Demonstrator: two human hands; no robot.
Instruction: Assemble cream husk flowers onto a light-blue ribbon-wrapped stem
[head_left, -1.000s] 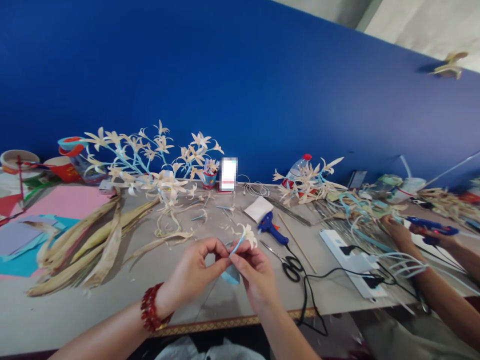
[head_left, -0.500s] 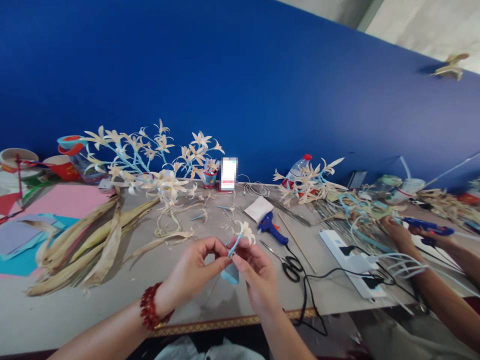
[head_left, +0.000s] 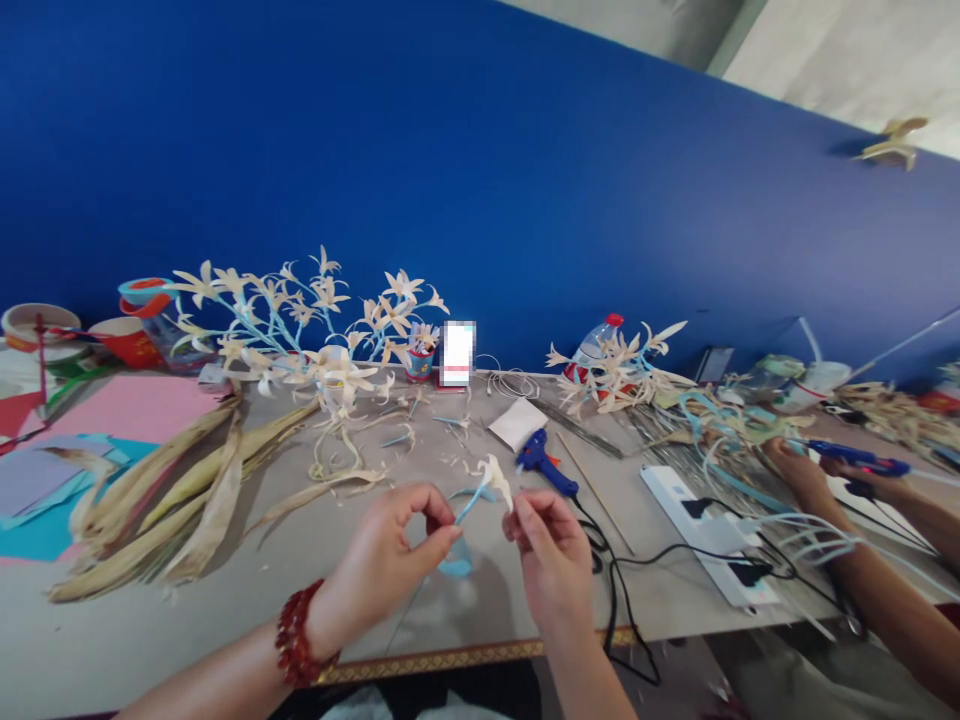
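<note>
A small cream flower with pointed petals on a thin light-blue stem is in front of me, above the table. Thumb and index finger of my left hand pinch the stem's lower end. My right hand is closed at the flower's right side, its fingertips at the tip of a drooping petal. A light-blue strip hangs below the stem, partly hidden behind my left fingers. Just beyond my hands, several short blue-stemmed pieces lie among scraps on the table.
Dried husks and coloured paper lie left. Blossom branches stand behind. A blue glue gun, a wooden stick and a white power strip with black cords lie right. A co-worker's hands hold another glue gun.
My right hand has moved right, from the stem to the petals, apart from my left hand. My left hand keeps its pinch on the stem. The scissors are now hidden behind my right hand.
</note>
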